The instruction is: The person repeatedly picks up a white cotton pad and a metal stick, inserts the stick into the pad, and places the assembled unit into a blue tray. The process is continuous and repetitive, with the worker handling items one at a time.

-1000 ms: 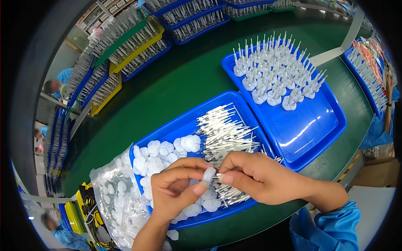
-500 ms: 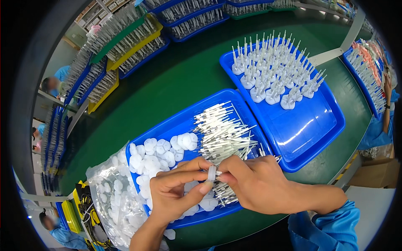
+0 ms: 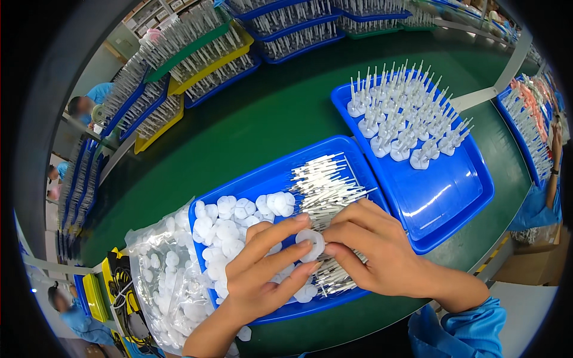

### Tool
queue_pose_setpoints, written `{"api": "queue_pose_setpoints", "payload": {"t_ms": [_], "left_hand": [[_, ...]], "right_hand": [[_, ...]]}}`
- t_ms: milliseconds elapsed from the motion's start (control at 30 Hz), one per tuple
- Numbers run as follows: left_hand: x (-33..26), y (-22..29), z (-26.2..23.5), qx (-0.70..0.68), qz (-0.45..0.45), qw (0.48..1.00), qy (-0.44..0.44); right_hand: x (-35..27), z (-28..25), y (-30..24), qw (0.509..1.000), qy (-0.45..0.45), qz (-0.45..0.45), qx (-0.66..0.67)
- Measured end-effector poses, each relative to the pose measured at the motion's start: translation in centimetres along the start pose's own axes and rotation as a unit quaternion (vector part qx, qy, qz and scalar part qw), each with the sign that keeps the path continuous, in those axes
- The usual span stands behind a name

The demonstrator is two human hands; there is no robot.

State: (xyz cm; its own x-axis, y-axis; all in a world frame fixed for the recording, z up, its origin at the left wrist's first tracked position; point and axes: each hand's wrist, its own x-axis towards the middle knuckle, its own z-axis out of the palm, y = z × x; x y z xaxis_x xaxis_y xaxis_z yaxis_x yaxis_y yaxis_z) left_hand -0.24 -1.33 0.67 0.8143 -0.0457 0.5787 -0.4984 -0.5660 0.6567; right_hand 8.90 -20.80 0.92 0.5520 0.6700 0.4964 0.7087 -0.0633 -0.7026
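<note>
Fingers (image 3: 280,238) of the left hand (image 3: 262,280) pinch a white disc (image 3: 311,243) by its rim, face up, over the near tray (image 3: 239,194). Right of it, touching, the right hand (image 3: 382,250) closes its fingertips on the disc's far edge; whether they grip a pin (image 3: 325,185) is hidden. Pins lie beneath, long axes running left-right.

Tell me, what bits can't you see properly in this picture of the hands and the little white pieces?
Head view:
- The left hand and right hand cover part of the near blue tray, hiding pieces beneath.
- The white disc sits between the fingertips; whether a white pin is in it is hidden.
- The plastic bag blurs the discs inside.
- Distant racks are too small and bent by the lens.
</note>
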Motion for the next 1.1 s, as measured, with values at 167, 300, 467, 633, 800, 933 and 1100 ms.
{"api": "queue_pose_setpoints", "payload": {"t_ms": [167, 300, 467, 633, 800, 933, 1100], "left_hand": [[0.1, 0.0, 0.1, 0.039, 0.065, 0.997, -0.002], [0.2, 0.3, 0.2, 0.07, 0.089, 0.993, -0.02], [-0.3, 0.4, 0.6, 0.06, 0.09, 0.994, -0.001], [-0.2, 0.4, 0.4, 0.075, 0.105, 0.992, -0.017], [0.1, 0.5, 0.5, 0.087, 0.138, 0.987, -0.003], [-0.2, 0.5, 0.4, 0.102, 0.127, 0.986, -0.021], [-0.2, 1.2, 0.2, 0.029, 0.047, 0.998, -0.018]], "right_hand": [[0.0, 0.1, -0.2, 1.0, 0.008, 0.003, 0.026], [-0.3, 0.2, -0.1, 0.999, 0.012, 0.004, 0.035], [-0.2, 0.2, 0.0, 0.998, 0.012, 0.001, 0.061], [-0.2, 0.3, 0.1, 0.998, 0.02, -0.005, 0.059], [-0.1, 0.2, 0.0, 0.997, 0.018, -0.002, 0.069], [-0.2, 0.2, 0.0, 0.997, 0.02, -0.005, 0.07], [-0.3, 0.1, -0.1, 0.998, 0.015, -0.008, 0.056]]}}
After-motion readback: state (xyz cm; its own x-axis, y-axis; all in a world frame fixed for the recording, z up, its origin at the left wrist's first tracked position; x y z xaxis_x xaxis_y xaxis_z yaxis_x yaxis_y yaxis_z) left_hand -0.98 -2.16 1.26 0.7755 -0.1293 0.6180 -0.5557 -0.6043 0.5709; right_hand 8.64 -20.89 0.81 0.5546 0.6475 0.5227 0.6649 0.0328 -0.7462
